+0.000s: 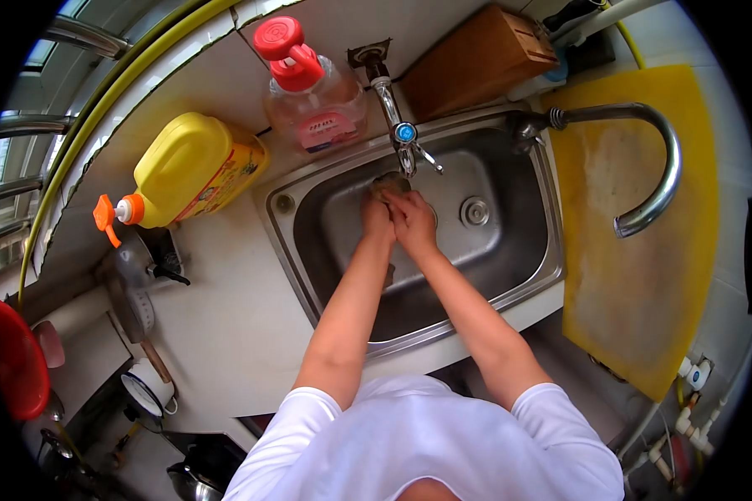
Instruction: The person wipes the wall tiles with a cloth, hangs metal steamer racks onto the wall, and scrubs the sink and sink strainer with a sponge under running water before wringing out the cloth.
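Note:
Both hands are together in the steel sink (493,288), under the short chrome tap (393,108) with the blue-centred top. A small brownish, dark-mottled lump (390,181) is between them; its kind I cannot make out. My left hand (377,219) is closed round its near left side. My right hand (413,219) lies against it from the right, fingers bent over it. The fingers partly hide the lump. Right of my right hand is the round drain (475,211) in the sink floor.
A large clear bottle with a red pump (316,104) and a yellow jug (196,167) stand behind and left. A wooden knife block (476,63) is behind the sink. To the right are a curved faucet (673,159) and a yellow board (618,275). A white enamel mug (148,388) sits lower left.

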The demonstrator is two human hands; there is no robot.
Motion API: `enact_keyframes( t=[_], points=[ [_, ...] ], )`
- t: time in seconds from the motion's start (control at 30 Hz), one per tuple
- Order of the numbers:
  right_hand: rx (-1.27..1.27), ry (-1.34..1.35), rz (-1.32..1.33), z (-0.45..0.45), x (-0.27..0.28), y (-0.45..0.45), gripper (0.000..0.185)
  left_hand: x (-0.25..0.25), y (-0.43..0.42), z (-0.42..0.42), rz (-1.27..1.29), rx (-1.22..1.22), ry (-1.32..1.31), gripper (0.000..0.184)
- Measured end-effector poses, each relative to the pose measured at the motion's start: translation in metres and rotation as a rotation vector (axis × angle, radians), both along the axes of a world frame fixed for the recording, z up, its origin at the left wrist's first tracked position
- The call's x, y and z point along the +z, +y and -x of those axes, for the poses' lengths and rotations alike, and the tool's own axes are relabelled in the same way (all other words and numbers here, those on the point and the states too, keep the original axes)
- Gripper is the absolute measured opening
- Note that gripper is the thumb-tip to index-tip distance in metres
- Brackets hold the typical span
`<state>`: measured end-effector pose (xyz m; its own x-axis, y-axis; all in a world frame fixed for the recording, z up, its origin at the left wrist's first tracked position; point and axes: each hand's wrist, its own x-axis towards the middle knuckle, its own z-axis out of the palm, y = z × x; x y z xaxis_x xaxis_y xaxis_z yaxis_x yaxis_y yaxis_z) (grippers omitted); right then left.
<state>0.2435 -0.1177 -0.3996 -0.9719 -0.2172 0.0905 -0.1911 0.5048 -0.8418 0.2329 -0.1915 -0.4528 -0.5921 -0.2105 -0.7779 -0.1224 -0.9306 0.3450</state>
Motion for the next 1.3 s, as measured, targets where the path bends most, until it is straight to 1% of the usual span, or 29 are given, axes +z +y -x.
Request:
enact_keyframes(
  t=[0.03,0.1,0.13,0.17,0.2,0.23,0.27,0.33,0.37,0.47,0.5,0.53,0.57,0.6,0.63,0.67,0.73,0.8,0.83,0.87,0.93,0.97,1.0,1.03,1.07,1.13,1.23,1.27,1.3],
  points=[
    [-0.001,-0.006,0.000,0.004,0.002,0.000,0.023,-0.002,-0.002,-0.005,0.007,-0.049,0.050,0.023],
    [-0.019,-0.089,-0.126,0.018,0.002,0.000,0.022,-0.012,-0.005,-0.007,0.052,-0.053,0.048,0.022],
    [-0.020,-0.085,-0.130,0.031,-0.010,0.004,0.022,-0.011,-0.003,-0.001,0.091,-0.035,0.069,0.022],
    [-0.116,-0.063,-0.126,0.043,-0.028,0.006,0.022,-0.009,0.003,0.001,0.089,-0.030,0.073,0.022],
    [-0.213,-0.048,-0.113,0.048,-0.030,0.004,0.021,-0.001,0.007,0.001,0.148,-0.046,0.042,0.022],
    [-0.183,-0.163,-0.117,0.048,-0.029,0.006,0.021,0.006,0.004,-0.002,0.213,-0.067,0.008,0.022],
    [-0.182,-0.161,-0.112,0.041,-0.030,0.003,0.021,0.007,0.000,-0.004,0.218,-0.066,0.010,0.022],
    [-0.136,-0.040,-0.115,0.013,-0.022,0.000,0.023,0.003,0.000,-0.003,-0.002,-0.027,0.046,0.022],
    [-0.093,-0.131,-0.025,0.003,0.002,-0.002,0.025,0.004,0.004,-0.006,-0.012,-0.025,0.038,0.022],
    [-0.172,-0.077,-0.083,0.011,-0.005,0.003,0.025,0.021,0.004,-0.004,-0.008,-0.053,0.050,0.020],
    [-0.175,-0.078,-0.085,0.021,-0.016,0.009,0.025,0.033,0.006,-0.004,0.163,-0.114,0.021,0.019],
    [-0.226,-0.120,-0.015,0.036,-0.031,0.015,0.024,0.040,0.007,-0.005,0.335,-0.172,-0.006,0.017],
    [-0.276,-0.165,0.060,0.042,-0.040,0.018,0.024,0.037,0.005,-0.009,0.340,-0.172,-0.007,0.017],
    [-0.275,-0.165,0.067,0.038,-0.034,0.018,0.024,0.032,0.002,-0.013,0.607,-0.312,0.026,0.017],
    [-0.231,-0.119,0.004,0.036,-0.023,0.020,0.023,0.032,-0.001,-0.010,0.871,-0.443,0.065,0.016],
    [-0.187,-0.073,-0.064,0.033,-0.012,0.021,0.023,0.030,-0.003,-0.008,0.869,-0.432,0.068,0.016],
    [-0.140,-0.039,-0.083,0.015,0.003,0.018,0.023,0.030,-0.006,-0.015,0.872,-0.511,0.136,0.018],
    [-0.045,0.012,-0.227,0.009,0.018,0.010,0.023,0.027,-0.001,-0.013,0.871,-0.475,0.152,0.021],
    [-0.114,0.019,-0.298,0.015,0.013,0.011,0.023,0.026,0.003,-0.016,0.867,-0.447,0.156,0.024],
    [-0.115,0.020,-0.296,0.026,0.012,0.011,0.023,0.025,0.005,-0.019,0.869,-0.448,0.157,0.024],
    [-0.097,-0.119,-0.508,0.043,0.018,0.009,0.022,0.029,0.007,-0.027,0.996,-0.616,0.121,0.028],
    [-0.089,-0.115,-0.412,0.043,0.021,0.008,0.021,0.029,0.008,-0.029,0.992,-0.624,0.120,0.028],
    [-0.091,-0.109,-0.414,0.037,0.023,0.006,0.021,0.029,0.008,-0.022,0.759,-0.482,0.053,0.026],
    [-0.059,0.024,-0.371,0.027,0.024,0.003,0.022,0.029,0.008,-0.013,0.526,-0.336,-0.008,0.024],
    [-0.025,0.152,-0.326,0.016,0.024,0.003,0.023,0.028,0.004,-0.009,0.524,-0.330,-0.003,0.024],
    [-0.015,0.114,-0.303,-0.001,0.021,0.009,0.025,0.020,-0.011,-0.011,0.149,-0.207,0.054,0.019],
    [-0.004,0.137,-0.259,-0.011,0.017,0.019,0.028,0.014,-0.015,-0.013,0.076,-0.213,-0.047,0.017],
    [-0.122,0.051,-0.176,-0.011,0.014,0.021,0.027,0.013,-0.013,-0.014,0.049,-0.213,-0.082,0.017],
    [-0.240,-0.034,-0.092,-0.011,0.011,0.022,0.026,0.016,-0.008,-0.014,-0.096,-0.078,-0.138,0.017]
  ],
)
